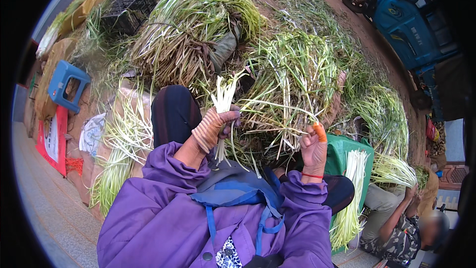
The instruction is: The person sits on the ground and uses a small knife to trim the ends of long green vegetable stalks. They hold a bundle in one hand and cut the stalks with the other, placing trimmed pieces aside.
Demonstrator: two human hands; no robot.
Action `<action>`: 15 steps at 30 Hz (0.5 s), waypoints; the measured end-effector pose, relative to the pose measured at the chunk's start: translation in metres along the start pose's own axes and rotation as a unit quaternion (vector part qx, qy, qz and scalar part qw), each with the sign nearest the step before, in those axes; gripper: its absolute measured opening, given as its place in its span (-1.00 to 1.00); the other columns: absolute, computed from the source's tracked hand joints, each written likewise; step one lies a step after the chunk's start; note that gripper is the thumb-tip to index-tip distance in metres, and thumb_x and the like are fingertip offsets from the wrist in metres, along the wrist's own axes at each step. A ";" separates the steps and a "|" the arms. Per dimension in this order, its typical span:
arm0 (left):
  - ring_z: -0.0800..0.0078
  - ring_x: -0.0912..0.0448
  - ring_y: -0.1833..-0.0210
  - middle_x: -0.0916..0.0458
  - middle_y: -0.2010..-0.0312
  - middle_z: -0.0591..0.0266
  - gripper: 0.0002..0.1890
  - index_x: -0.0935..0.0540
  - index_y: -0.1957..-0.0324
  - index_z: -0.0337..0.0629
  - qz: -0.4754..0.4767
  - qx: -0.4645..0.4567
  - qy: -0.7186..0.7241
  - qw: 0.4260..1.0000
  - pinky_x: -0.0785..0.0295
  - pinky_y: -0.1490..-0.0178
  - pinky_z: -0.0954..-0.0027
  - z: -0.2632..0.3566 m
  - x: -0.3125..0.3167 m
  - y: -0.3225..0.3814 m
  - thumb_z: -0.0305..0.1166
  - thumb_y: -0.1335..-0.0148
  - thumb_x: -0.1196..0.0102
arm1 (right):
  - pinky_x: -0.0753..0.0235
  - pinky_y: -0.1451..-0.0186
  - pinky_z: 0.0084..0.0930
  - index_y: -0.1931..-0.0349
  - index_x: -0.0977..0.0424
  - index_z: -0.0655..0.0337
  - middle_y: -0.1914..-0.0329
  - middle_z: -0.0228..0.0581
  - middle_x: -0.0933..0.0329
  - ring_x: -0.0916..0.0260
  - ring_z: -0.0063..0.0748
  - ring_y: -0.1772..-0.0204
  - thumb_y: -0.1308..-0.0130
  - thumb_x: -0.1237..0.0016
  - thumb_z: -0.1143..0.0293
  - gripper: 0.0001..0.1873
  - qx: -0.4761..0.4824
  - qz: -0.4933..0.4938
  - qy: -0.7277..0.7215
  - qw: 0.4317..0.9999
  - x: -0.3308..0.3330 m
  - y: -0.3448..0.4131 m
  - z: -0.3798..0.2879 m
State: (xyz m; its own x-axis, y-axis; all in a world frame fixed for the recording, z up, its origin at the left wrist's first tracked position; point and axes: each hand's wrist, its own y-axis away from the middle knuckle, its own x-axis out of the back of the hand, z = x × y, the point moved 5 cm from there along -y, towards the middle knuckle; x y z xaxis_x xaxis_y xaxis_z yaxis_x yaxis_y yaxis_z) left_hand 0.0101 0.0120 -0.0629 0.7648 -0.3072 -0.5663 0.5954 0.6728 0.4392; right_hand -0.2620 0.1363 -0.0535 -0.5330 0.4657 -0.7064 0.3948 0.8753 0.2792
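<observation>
My left hand (215, 126), in a striped fingerless glove, grips a small bundle of slender white-stemmed greens (224, 95) upright above my lap. A few thin stalks hang below the fist. To the right, my right hand (313, 147) has orange wrapping on a digit and a red cord at the wrist. Its fingertips pinch a thin pale stalk (284, 107) that stretches left towards the bundle. Beyond that hand lies a heap of untrimmed greens (293, 67), with brownish lower ends and tangled leaves. A blue apron (238, 190) covers my lap.
A larger heap of greens (197, 26) stands ahead. Cleaned stalks lie left (126, 134) and on a green bag (366, 178) at right. Around are a black crate (128, 9), blue stool (68, 85) and blue three-wheeler (405, 26). A co-worker (394, 227) holds greens.
</observation>
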 end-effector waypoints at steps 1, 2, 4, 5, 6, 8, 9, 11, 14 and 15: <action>0.70 -0.30 0.71 -0.54 0.50 0.29 -0.69 -0.46 0.10 -0.17 0.000 -0.007 0.005 1.000 -0.11 0.73 0.69 0.002 0.002 0.000 -0.34 -0.13 -0.17 | -0.21 0.62 -0.63 0.24 -0.41 0.09 0.40 -0.38 -0.45 -0.29 -0.52 0.63 -0.35 0.08 0.35 -0.93 0.010 -0.020 -0.020 1.000 0.007 0.001 -0.014; 0.71 -0.30 0.71 -0.54 0.50 0.29 -0.68 -0.46 0.09 -0.17 0.003 -0.014 0.009 1.000 -0.11 0.73 0.69 0.004 0.005 0.000 -0.34 -0.13 -0.17 | -0.21 0.62 -0.62 0.25 -0.41 0.10 0.40 -0.38 -0.45 -0.28 -0.52 0.62 -0.35 0.09 0.33 -0.92 0.032 -0.003 -0.038 0.999 0.017 0.004 -0.027; 0.71 -0.30 0.71 -0.54 0.49 0.30 -0.67 -0.45 0.07 -0.17 0.001 -0.025 0.026 0.999 -0.11 0.73 0.69 0.007 0.008 0.001 -0.34 -0.14 -0.17 | -0.22 0.61 -0.60 0.27 -0.41 0.14 0.41 -0.38 -0.44 -0.27 -0.52 0.60 -0.37 0.12 0.31 -0.88 0.088 0.000 -0.076 0.993 0.033 0.010 -0.052; 0.70 -0.30 0.72 -0.54 0.51 0.32 -0.71 -0.47 0.10 -0.17 0.007 -0.030 0.038 0.999 -0.11 0.73 0.68 0.008 0.010 0.002 -0.34 -0.15 -0.16 | -0.22 0.60 -0.60 0.28 -0.42 0.16 0.42 -0.37 -0.43 -0.26 -0.52 0.59 -0.38 0.14 0.31 -0.86 0.119 -0.002 -0.092 0.989 0.040 0.014 -0.065; 0.70 -0.30 0.72 -0.53 0.53 0.34 -0.75 -0.48 0.13 -0.16 0.013 -0.037 0.050 0.998 -0.10 0.73 0.67 0.011 0.012 0.001 -0.34 -0.16 -0.16 | -0.25 0.58 -0.60 0.31 -0.42 0.19 0.43 -0.36 -0.42 -0.26 -0.52 0.57 -0.39 0.16 0.32 -0.83 0.145 -0.004 -0.088 0.986 0.047 0.019 -0.078; 0.69 -0.29 0.72 -0.52 0.55 0.38 -0.78 -0.50 0.15 -0.12 0.027 -0.049 0.073 0.996 -0.09 0.73 0.65 0.015 0.016 0.002 -0.34 -0.18 -0.15 | -0.26 0.58 -0.59 0.32 -0.41 0.20 0.43 -0.35 -0.42 -0.25 -0.52 0.58 -0.38 0.15 0.34 -0.85 0.215 0.003 -0.116 0.970 0.058 0.031 -0.103; 0.70 -0.29 0.72 -0.52 0.55 0.38 -0.78 -0.49 0.14 -0.11 0.035 -0.045 0.078 0.995 -0.09 0.73 0.65 0.015 0.017 0.002 -0.34 -0.18 -0.15 | -0.26 0.58 -0.60 0.32 -0.41 0.20 0.43 -0.35 -0.41 -0.25 -0.52 0.58 -0.38 0.15 0.34 -0.85 0.251 0.009 -0.146 0.957 0.062 0.036 -0.111; 0.70 -0.29 0.72 -0.52 0.55 0.38 -0.77 -0.49 0.13 -0.09 0.048 -0.036 0.087 0.994 -0.09 0.73 0.65 0.016 0.017 0.001 -0.34 -0.19 -0.15 | -0.27 0.58 -0.61 0.31 -0.41 0.20 0.42 -0.33 -0.42 -0.25 -0.53 0.58 -0.38 0.15 0.34 -0.86 0.242 0.072 -0.081 0.964 0.064 0.039 -0.107; 0.71 -0.30 0.72 -0.52 0.55 0.39 -0.78 -0.48 0.13 -0.08 0.037 -0.051 0.068 0.996 -0.08 0.74 0.66 0.013 0.009 0.000 -0.34 -0.20 -0.15 | -0.27 0.60 -0.64 0.28 -0.42 0.15 0.41 -0.35 -0.47 -0.30 -0.57 0.58 -0.39 0.16 0.33 -0.87 0.132 0.153 0.150 0.968 0.045 0.038 -0.064; 0.71 -0.30 0.72 -0.51 0.56 0.39 -0.79 -0.49 0.14 -0.08 0.039 -0.058 0.061 0.996 -0.08 0.74 0.66 0.012 0.006 0.000 -0.34 -0.20 -0.16 | -0.30 0.60 -0.67 0.18 -0.45 0.17 0.39 -0.39 -0.49 -0.38 -0.59 0.54 -0.34 0.09 0.34 -0.86 0.034 0.105 0.380 0.918 0.029 0.038 -0.046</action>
State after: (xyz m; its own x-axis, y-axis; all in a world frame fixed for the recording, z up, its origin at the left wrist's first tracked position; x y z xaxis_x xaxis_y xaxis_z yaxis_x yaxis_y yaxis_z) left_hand 0.0180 0.0023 -0.0581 0.7676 -0.1723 -0.6173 0.4978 0.7670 0.4048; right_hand -0.2968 0.1885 -0.0335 -0.7982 0.6020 0.0233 0.5805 0.7582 0.2968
